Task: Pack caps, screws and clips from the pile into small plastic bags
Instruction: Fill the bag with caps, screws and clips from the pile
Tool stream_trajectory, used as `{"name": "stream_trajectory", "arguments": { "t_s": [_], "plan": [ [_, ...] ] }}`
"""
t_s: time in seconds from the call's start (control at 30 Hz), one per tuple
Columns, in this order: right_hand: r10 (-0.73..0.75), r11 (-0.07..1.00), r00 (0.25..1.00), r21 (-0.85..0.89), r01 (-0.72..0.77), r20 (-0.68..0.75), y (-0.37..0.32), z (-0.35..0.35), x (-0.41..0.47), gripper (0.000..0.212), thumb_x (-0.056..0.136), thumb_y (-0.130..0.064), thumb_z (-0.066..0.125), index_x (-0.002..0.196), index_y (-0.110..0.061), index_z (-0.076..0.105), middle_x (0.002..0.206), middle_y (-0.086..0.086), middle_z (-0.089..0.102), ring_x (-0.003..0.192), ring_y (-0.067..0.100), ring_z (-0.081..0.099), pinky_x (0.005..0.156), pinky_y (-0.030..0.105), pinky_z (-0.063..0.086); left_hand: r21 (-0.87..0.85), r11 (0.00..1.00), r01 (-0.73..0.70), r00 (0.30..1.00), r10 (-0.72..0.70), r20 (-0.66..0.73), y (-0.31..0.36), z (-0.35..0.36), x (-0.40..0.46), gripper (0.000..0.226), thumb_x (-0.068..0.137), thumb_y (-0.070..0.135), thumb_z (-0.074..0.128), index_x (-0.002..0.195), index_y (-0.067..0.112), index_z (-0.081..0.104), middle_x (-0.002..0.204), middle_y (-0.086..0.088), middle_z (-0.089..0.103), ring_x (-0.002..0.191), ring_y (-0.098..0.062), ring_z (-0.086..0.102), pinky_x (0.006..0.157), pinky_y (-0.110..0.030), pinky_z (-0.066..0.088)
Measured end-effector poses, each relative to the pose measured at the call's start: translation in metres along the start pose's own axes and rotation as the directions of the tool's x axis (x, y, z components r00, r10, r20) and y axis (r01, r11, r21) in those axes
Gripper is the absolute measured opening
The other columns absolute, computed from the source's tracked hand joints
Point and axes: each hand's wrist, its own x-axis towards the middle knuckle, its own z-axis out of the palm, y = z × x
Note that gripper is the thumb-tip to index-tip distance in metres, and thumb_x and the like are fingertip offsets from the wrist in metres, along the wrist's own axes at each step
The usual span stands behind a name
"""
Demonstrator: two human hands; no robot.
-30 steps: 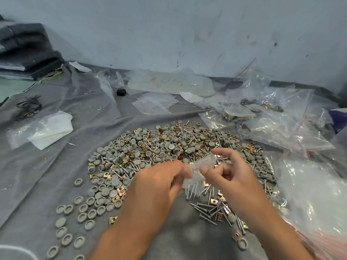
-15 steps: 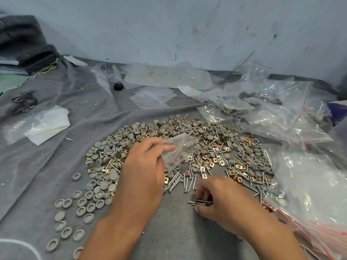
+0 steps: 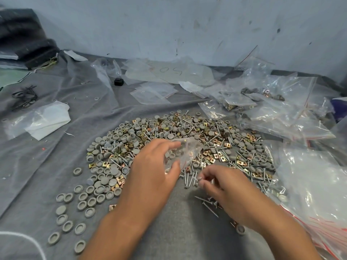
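Item 1: left hand (image 3: 152,171). We find it above the near edge of the pile (image 3: 187,139), thumb and fingers pinching a small clear plastic bag (image 3: 185,153) that sits over the pile's middle.

Item 2: right hand (image 3: 225,186). Fingers curled, tips pinching at screws (image 3: 191,178) lying on the grey cloth (image 3: 37,175) at the pile's near side; we cannot tell how many it grips.

Item 3: pile of grey caps, gold clips and screws, spread centrally on the cloth.

Item 4: loose grey caps (image 3: 78,207), left of the pile.

Item 5: clear bags (image 3: 281,109), heaped at right.
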Motion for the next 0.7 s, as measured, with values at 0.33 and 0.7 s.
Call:
{"name": "stream_trajectory", "arguments": {
  "t_s": [0.33,0.7],
  "plan": [
    [-0.134,0.682,0.885,0.606,0.409,-0.446,-0.034,-0.005,0.004,0.009,0.097,-0.032,0.062,0.101,-0.030,0.069,0.088,-0.005,0.069,0.070,0.016,0.057,0.059,0.028,0.046,-0.107,0.992,-0.060,0.995,0.068,0.071,0.004,0.006,-0.002,0.048,0.085,0.022,0.077,0.126,0.039,0.059,0.112,0.027,0.050,0.097,0.012,0.050,0.084,0.000,0.033],
    [-0.301,0.933,0.765,-0.011,0.359,-0.569,-0.032,0.006,0.006,0.023,0.088,-0.037,0.070,0.111,-0.037,0.071,0.120,-0.013,0.054,0.114,0.006,0.044,0.097,0.009,0.028,-0.154,0.985,-0.082,0.993,0.094,0.072,0.007,0.005,-0.002,0.037,0.085,0.027,0.064,0.121,0.033,0.064,0.109,0.024,0.052,0.089,-0.002,0.055,0.076,-0.005,0.038]
  ]
}}
